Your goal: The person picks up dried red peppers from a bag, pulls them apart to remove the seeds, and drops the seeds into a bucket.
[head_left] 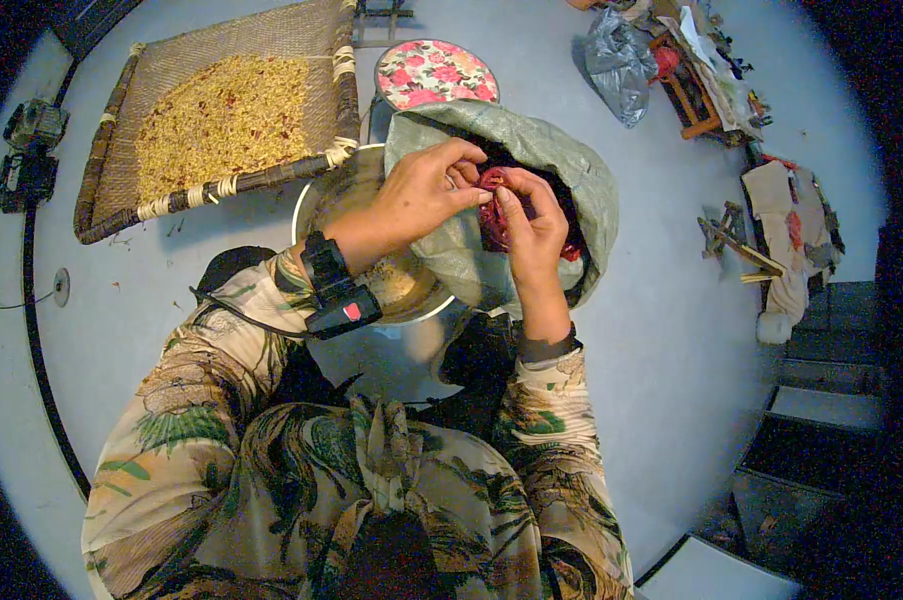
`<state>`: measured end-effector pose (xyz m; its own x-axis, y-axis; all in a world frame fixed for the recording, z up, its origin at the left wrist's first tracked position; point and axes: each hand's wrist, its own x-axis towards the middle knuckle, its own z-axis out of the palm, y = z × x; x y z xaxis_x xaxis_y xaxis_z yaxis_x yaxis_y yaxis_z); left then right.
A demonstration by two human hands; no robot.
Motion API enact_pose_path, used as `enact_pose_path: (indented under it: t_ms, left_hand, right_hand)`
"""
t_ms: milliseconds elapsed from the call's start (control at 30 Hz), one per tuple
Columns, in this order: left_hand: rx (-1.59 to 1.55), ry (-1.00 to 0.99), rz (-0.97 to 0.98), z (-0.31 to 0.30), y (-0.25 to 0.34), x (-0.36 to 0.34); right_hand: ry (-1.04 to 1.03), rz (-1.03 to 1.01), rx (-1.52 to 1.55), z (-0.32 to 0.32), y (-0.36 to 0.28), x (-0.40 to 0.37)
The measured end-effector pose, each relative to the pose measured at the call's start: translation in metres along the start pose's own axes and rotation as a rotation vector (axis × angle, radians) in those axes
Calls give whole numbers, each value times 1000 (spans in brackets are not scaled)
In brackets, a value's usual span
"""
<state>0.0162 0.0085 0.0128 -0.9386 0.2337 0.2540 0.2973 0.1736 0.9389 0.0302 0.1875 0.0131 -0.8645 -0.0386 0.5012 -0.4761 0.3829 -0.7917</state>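
My left hand (422, 195) and my right hand (538, 225) meet over the mouth of a green woven sack (594, 175). Between their fingertips is a dark red, wrinkled dried chili pepper (493, 180), pinched from both sides. More dried red peppers (494, 232) show just below, inside the sack; the rest of its contents lies in shadow. Partly under my left forearm and the sack stands a wide round basin (300, 222), with some yellowish bits at its bottom. A black device is strapped to my left wrist.
Left of the sack, a large rectangular woven tray (177, 70) holds yellow seeds (227, 120) with red flecks. A flower-patterned round stool (437, 75) stands behind the sack. A grey plastic bag (617, 65), a wooden frame (687, 90) and dark steps (827, 375) are on the right.
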Motion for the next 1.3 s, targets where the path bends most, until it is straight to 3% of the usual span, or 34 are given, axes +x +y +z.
enact_pose_path:
  t_ms: [433,533,700,867,1033,1133,1300]
  left_hand:
    - [11,-3,-51,-1,6,-2]
    - [-19,52,28,2,2,-2]
    - [-132,-42,-68,3,-7,-5]
    - [-257,53,152,9,-24,-4]
    - [-151,-50,-58,-3,0,-9]
    - [-103,-64,-48,-8,10,-11]
    - [-371,45,9,11,-19,-5]
  right_hand:
    - [-27,-51,-124,-1,-5,-1]
    - [-14,-26,-104,0,-6,-3]
    - [-37,-60,-163,0,-5,-4]
    - [-23,-86,-128,4,-9,0]
    - [-37,61,51,6,-4,-5]
    - [-28,105,96,5,-7,-6]
    - [-56,289,235,3,10,-8]
